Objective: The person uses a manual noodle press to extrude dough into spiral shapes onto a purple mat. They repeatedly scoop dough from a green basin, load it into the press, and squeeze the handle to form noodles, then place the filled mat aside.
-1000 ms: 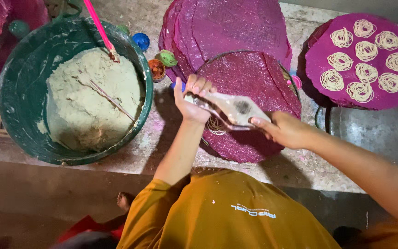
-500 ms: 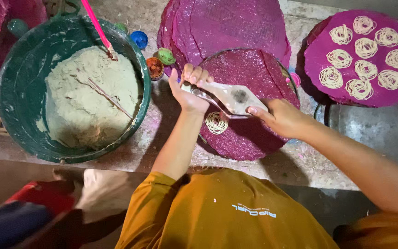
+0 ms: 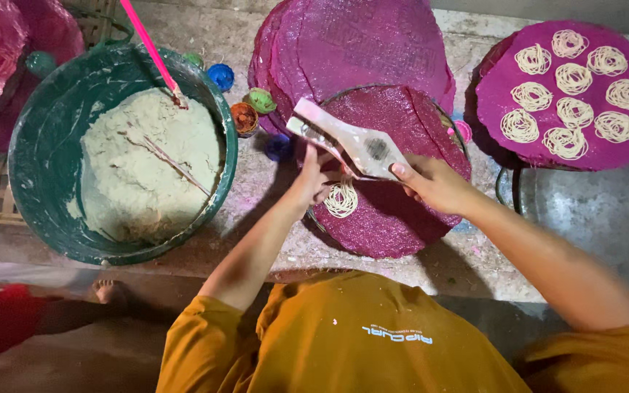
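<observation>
Both my hands, left (image 3: pixel 313 178) and right (image 3: pixel 431 182), clamp the press (image 3: pixel 351 138) over the mat (image 3: pixel 402 218) at the worktop's front edge, so the noodle coil (image 3: pixel 341 199) lands flat.

Concrete ledge (image 3: pixel 256 240) under basin (image 3: pixel 30 182), mats (image 3: pixel 402 233).

**Press and noodle coil over the purple tray**

A pale wooden noodle press (image 3: pixel 351 142) lies tilted, its long axis running from ten o'clock to four o'clock, above a round purple mesh tray (image 3: pixel 409 218). Just beneath it, toward seven o'clock, a cream noodle coil (image 3: pixel 341 199) rests on the tray's left part.
</observation>
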